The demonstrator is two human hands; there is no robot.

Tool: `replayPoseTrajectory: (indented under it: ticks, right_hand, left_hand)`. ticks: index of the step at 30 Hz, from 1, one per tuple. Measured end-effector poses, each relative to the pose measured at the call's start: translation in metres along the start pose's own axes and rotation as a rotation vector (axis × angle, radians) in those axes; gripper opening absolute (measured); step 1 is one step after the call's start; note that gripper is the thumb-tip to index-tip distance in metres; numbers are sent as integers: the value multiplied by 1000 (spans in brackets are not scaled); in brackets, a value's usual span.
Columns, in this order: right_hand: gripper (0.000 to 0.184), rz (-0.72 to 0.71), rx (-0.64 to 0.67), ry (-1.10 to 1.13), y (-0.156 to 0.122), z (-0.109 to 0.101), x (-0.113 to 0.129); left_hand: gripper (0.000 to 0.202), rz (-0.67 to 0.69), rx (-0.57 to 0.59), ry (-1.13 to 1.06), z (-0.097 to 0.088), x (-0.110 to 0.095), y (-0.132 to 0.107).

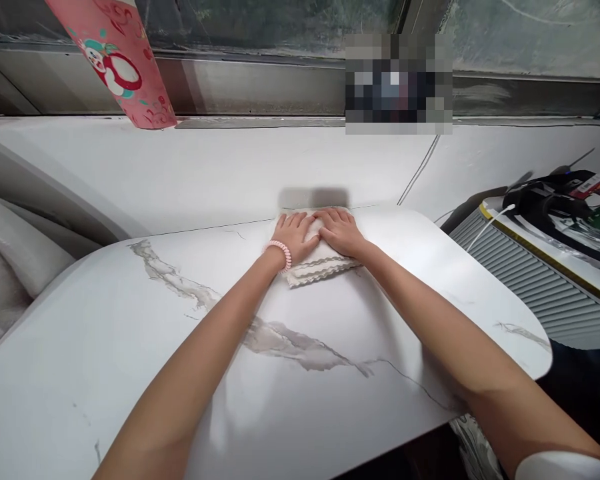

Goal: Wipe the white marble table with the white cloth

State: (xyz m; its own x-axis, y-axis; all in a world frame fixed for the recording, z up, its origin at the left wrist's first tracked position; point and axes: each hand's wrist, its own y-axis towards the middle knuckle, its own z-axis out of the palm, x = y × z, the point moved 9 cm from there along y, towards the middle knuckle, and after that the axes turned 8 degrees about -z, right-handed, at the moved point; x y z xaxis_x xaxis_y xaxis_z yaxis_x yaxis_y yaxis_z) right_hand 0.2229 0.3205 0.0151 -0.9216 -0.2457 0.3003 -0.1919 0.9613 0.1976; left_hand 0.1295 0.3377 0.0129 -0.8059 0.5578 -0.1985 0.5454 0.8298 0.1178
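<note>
A folded cream cloth [323,264] with wavy edges lies on the white marbled tabletop [180,360], close to its far edge by the wall. My left hand [294,233] rests flat on the left part of the cloth, fingers spread and pointing away from me; a pink coiled band circles that wrist. On the right part of the cloth lies my right hand [341,232], also flat with fingers stretched out. The two hands nearly meet in the middle. Most of the cloth's far side is hidden under them.
A white wall [220,173] rises behind the table, below a window frame [260,87]. A pink decorated sheet [125,73] hangs at upper left. Pale fabric [10,273] is at left. At right, a ribbed grey-white unit [545,260] carries black items and a white cable [490,225].
</note>
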Motion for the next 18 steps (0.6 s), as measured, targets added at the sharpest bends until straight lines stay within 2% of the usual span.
replayPoseTrajectory:
  ticks: [8, 18]
  right_hand:
    - [48, 5, -40, -32, 34, 7, 4]
    - [42, -11, -131, -37, 33, 1, 6]
  left_hand:
    - [54, -16, -22, -45, -8, 31, 21]
    - [48, -32, -39, -80, -11, 33, 23]
